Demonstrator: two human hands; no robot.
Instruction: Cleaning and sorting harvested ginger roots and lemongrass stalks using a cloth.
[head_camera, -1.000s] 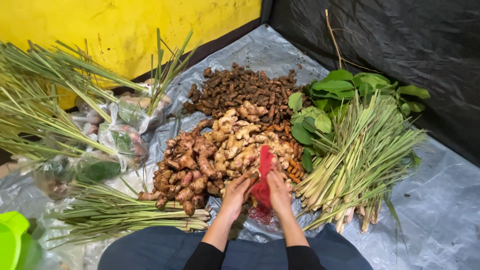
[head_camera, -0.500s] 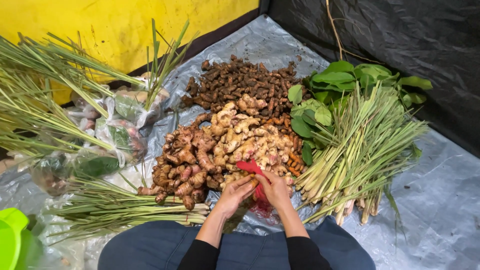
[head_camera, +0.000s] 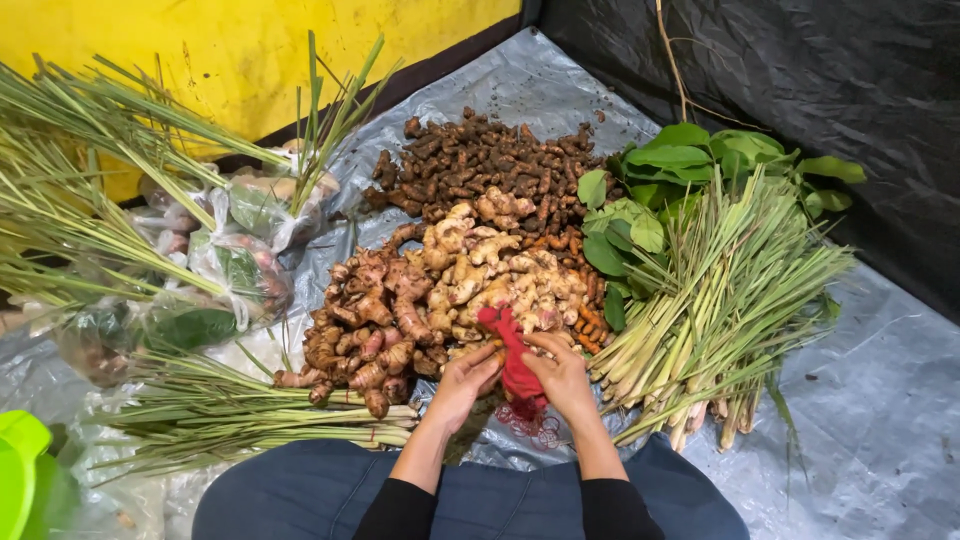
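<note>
Your left hand (head_camera: 462, 378) and right hand (head_camera: 562, 375) both have the fingers curled closed on the red mesh bag (head_camera: 516, 362), which stands between them with its long axis from 12 to 6 o'clock, its top touching the ginger pile (head_camera: 500, 275) at 12 o'clock.

Pretty boxed in here, ginger pile (head_camera: 450, 290) dead ahead, lemongrass bundles (head_camera: 720, 300) on the right and more stalks (head_camera: 250, 420) on the left, only open tarp (head_camera: 860, 420) is far right.
</note>
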